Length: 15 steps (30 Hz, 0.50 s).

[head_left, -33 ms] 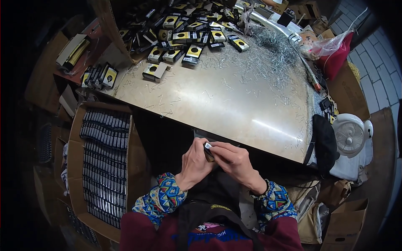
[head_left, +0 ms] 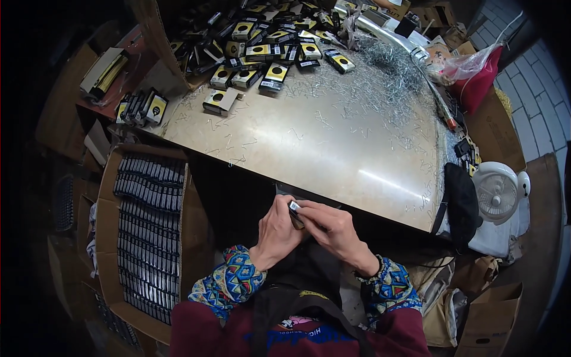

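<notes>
A bare left hand point(head_left: 277, 227) and right hand point(head_left: 334, 227) grip a small dark box point(head_left: 295, 214) with a white label point(head_left: 294, 206), near a pale, smooth table point(head_left: 309, 152) strewn with silvery bent wires point(head_left: 395, 68) and black-and-yellow boxes point(head_left: 262, 52). At left, an open brown cardboard carton point(head_left: 108, 244) holds rows of slim black packs point(head_left: 148, 229).

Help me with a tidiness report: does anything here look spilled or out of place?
Yes. Around a tangled wire heap, stray bent bits lie scattered over the tabletop, as if spilled. One small box, nearest the viewer by the jumbled box pile, has a flap sticking out.
</notes>
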### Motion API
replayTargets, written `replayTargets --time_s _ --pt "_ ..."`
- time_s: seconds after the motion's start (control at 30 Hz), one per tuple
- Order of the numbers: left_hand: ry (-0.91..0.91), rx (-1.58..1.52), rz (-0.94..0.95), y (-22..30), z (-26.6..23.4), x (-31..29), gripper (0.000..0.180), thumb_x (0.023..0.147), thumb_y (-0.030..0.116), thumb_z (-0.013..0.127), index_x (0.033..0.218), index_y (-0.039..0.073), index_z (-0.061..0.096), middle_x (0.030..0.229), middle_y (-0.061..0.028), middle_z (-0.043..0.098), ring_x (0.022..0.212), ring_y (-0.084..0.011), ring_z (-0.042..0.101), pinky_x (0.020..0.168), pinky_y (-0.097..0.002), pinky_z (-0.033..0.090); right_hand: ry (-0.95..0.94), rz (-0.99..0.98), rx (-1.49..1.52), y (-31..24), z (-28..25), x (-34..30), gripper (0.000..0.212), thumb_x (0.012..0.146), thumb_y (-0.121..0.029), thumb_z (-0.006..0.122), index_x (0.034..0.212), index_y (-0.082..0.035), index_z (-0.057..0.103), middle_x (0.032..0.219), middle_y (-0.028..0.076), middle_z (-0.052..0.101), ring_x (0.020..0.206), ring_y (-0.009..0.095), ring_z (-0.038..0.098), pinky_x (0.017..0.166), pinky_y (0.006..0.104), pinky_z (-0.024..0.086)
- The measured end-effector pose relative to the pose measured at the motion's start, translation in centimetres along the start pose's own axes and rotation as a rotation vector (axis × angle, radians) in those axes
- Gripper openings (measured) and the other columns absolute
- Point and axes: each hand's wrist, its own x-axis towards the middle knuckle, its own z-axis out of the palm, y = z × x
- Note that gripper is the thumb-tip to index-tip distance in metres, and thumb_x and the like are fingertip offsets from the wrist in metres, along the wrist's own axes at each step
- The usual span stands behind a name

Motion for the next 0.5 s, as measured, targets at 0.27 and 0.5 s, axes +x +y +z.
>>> replayTargets --time_s 0.27,0.5 --pt "-0.009 0.107 0.153 1.6 0.3 2.0 0.088 0.074 0.017 0.078 0.143 0.002 0.024 0.133 -0.0234 0.039 0.118 -0.0392 0.046 0.095 -0.0422 0.046 0.216 0.203 -0.126 2.4 -1.8 0.7 0.027 0.084 0.006 0.065 0.11 -0.002 0.067 0.1 0.011 0.07 0.087 0.019 0.068 0.073 0.0272 0.052" --pt "0.037 -0.041 0.166 0.5 0.1 2.5 0.063 0.08 0.01 0.073 0.134 0.0 0.042 0.117 -0.0165 0.055 0.101 -0.0288 0.058 0.079 -0.0343 0.051 0.397 -0.041 -0.381 5.6 -5.5 2.7 0.04 0.084 0.011 0.062 0.122 -0.001 0.061 0.126 0.019 0.06 0.11 0.031 0.062 0.089 0.0342 0.051"
